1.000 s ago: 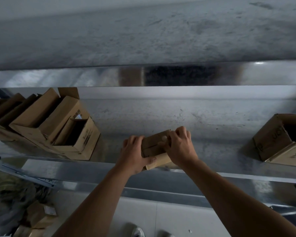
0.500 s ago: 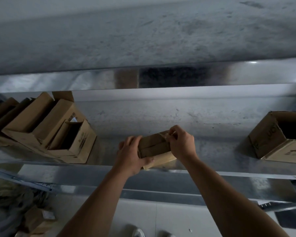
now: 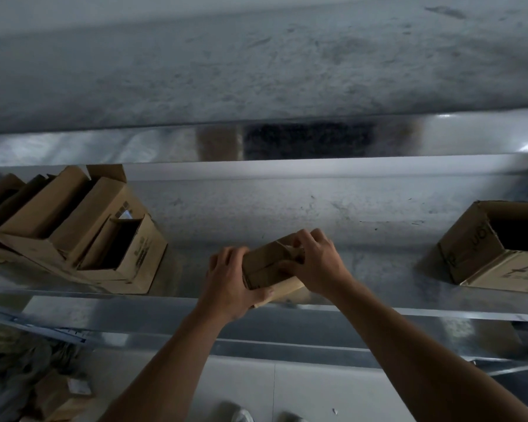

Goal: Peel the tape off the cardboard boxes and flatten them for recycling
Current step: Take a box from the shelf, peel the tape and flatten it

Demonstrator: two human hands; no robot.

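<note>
A small brown cardboard box (image 3: 264, 264) rests tilted on the front part of a metal shelf (image 3: 363, 263). My left hand (image 3: 230, 281) wraps around its left end and grips it, thumb under the near edge. My right hand (image 3: 316, 263) is closed on the box's right end, fingertips pinching at the clear tape on the top seam. The tape itself is hard to make out. The right end of the box is hidden under my right hand.
Several opened cardboard boxes (image 3: 73, 229) are stacked at the shelf's left. Another open box (image 3: 500, 242) stands at the right. A concrete wall (image 3: 256, 62) rises behind. Below the shelf lie a white floor (image 3: 241, 388), crumpled cardboard scraps (image 3: 43, 391) at the lower left and shoe tips (image 3: 244, 417).
My right hand's fingers have shifted along the top of the small box, working at the seam. The left hand keeps its grip. The view has drifted slightly.
</note>
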